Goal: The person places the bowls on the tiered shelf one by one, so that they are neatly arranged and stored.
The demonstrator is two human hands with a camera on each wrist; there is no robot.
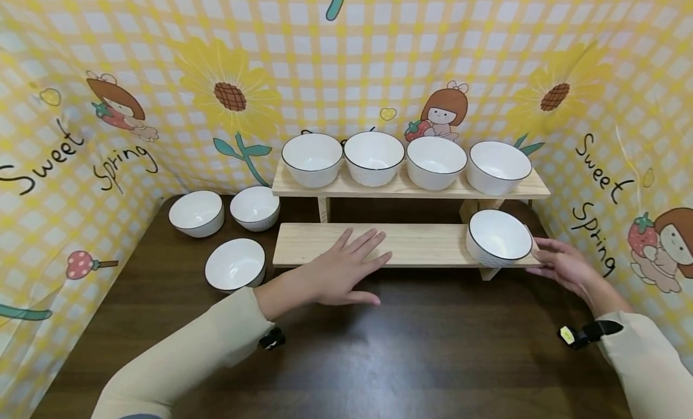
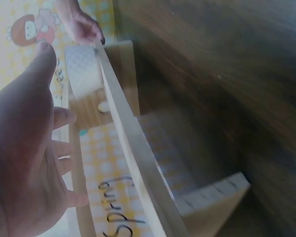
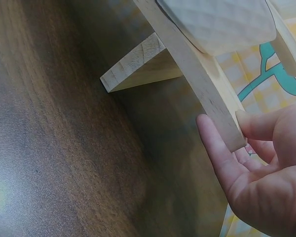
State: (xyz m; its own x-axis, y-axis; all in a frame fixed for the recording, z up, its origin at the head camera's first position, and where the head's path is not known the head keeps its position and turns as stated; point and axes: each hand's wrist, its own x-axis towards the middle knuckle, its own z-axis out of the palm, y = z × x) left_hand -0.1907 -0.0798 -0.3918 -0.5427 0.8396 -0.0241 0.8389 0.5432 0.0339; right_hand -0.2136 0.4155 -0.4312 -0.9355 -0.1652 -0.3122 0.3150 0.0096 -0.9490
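Note:
A two-tier wooden shelf stands at the back, its lower board bearing one white bowl near the right end. My right hand grips that board's right end; in the right wrist view the thumb and fingers lie on either side of the wood. Fingers spread, my left hand hovers over the front of the lower board. The left wrist view shows this hand beside the boards with nothing in it. On the upper board stand several white, dark-rimmed bowls in a row.
Three more white bowls, a back left one, a ribbed one and a front one, sit on the dark wooden table left of the shelf. Yellow checked cloth hangs behind and along both sides.

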